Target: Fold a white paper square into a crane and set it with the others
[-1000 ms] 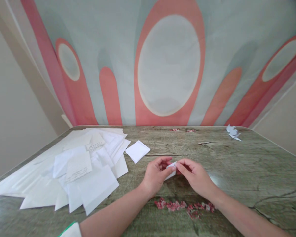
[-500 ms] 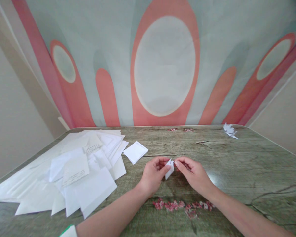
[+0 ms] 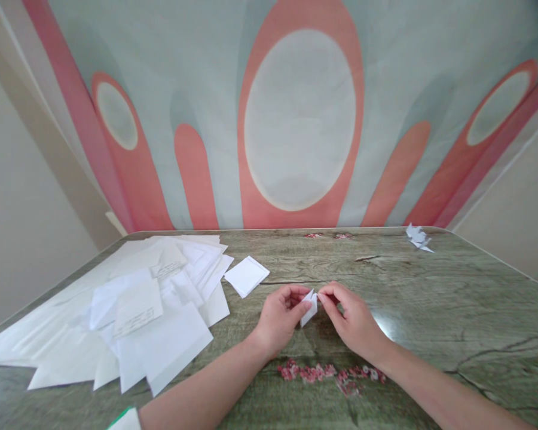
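A small piece of folded white paper (image 3: 309,313) with pointed tips is held just above the table, between my two hands. My left hand (image 3: 283,313) pinches its left side, thumb in front and fingers behind. At the paper's upper right tip, the thumb and forefinger of my right hand (image 3: 350,315) are closed on a narrow point. The fingers cover part of the folds. Beyond my left hand lies a small stack of white paper squares (image 3: 246,276).
A wide, loose pile of white paper sheets (image 3: 174,343) covers the table's left side, some with handwriting. Several small folded paper figures (image 3: 418,237) sit at the far right. The wood-patterned table (image 3: 452,310) ends at a patterned backdrop (image 3: 219,89).
My right hand has turned slightly at the wrist, its fingers still at the paper's tip. The folded paper has shifted only a little; my left hand stays nearly still.
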Demonstrator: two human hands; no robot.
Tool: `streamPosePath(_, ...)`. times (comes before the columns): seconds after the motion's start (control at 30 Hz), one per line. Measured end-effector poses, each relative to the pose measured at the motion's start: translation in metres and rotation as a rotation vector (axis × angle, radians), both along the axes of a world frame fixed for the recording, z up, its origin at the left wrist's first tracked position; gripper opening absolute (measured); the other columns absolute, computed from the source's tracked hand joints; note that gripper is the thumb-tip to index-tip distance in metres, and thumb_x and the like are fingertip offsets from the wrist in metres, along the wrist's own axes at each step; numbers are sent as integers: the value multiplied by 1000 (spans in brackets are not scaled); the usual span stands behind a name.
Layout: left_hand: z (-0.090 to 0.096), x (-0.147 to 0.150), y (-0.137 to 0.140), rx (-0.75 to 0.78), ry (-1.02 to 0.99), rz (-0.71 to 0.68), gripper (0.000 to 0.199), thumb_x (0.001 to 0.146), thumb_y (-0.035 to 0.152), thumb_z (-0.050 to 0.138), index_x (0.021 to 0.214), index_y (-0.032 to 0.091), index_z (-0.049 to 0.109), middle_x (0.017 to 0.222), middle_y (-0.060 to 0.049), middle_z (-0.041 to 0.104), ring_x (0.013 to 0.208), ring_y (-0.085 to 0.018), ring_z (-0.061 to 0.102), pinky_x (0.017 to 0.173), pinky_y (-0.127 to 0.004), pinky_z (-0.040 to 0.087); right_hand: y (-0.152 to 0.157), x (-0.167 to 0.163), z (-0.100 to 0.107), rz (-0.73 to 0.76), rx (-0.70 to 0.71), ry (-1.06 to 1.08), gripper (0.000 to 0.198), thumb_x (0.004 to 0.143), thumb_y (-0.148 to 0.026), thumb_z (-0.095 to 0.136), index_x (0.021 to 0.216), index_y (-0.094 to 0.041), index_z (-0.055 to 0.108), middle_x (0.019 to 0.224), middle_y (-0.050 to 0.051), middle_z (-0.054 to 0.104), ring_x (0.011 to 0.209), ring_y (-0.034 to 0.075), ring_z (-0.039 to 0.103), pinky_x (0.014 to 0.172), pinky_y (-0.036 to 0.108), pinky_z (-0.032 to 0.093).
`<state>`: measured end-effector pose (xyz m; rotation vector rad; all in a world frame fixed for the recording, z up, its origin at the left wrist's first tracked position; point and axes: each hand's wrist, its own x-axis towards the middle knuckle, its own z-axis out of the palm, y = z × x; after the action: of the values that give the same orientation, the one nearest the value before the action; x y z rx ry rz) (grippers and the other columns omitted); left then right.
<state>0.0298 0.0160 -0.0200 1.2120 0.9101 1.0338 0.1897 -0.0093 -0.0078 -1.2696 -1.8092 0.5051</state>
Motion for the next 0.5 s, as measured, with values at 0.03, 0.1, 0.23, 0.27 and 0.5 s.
streamPosePath(0.03, 1, 0, 0, -5, -7, 5, 32, 65, 31, 72, 89, 13, 62, 75, -3, 63, 68, -14, 56, 64, -24, 43, 0, 0, 0, 0, -6, 11, 23, 89, -33, 39, 78, -21, 54, 75, 3, 57, 70, 17, 53, 67, 29, 42)
streamPosePath(0.1, 2, 0, -1, -16, -24, 14, 31, 64, 31, 73, 88, 14, 61, 75, -3, 63, 68, -13, 56, 64, -23, 43, 0, -1, -1, 0, -33, 52, 23, 90, -35, 38, 82, -21, 56, 79, 4, 58, 72, 17, 54, 67, 29, 43)
streamPosePath(0.23, 6, 0, -1, -14, -51, 14, 30, 64, 31, 73, 85, 14, 61, 74, -2, 63, 68, -13, 56, 64, -23, 42, -1, -3, -3, 2, -116, 158, 24, 89, -37, 40, 97, -21, 56, 85, 4, 61, 75, 17, 56, 67, 28, 45)
streamPosePath(0.27, 6, 0, -2, -11, -52, 9, 29, 65, 31, 73, 85, 14, 62, 74, -2, 63, 68, -13, 56, 64, -23, 42, -2, -3, -4, 3, -125, 172, 24, 89, -37, 41, 97, -21, 56, 85, 4, 61, 75, 17, 57, 67, 28, 45)
streamPosePath(0.5, 9, 0, -3, -38, -48, -2, 30, 63, 33, 74, 83, 13, 62, 72, -2, 63, 66, -13, 55, 62, -23, 42, -1, -3, -1, 1, -80, 116, 23, 89, -36, 42, 80, -20, 56, 73, 2, 58, 70, 17, 54, 65, 28, 43)
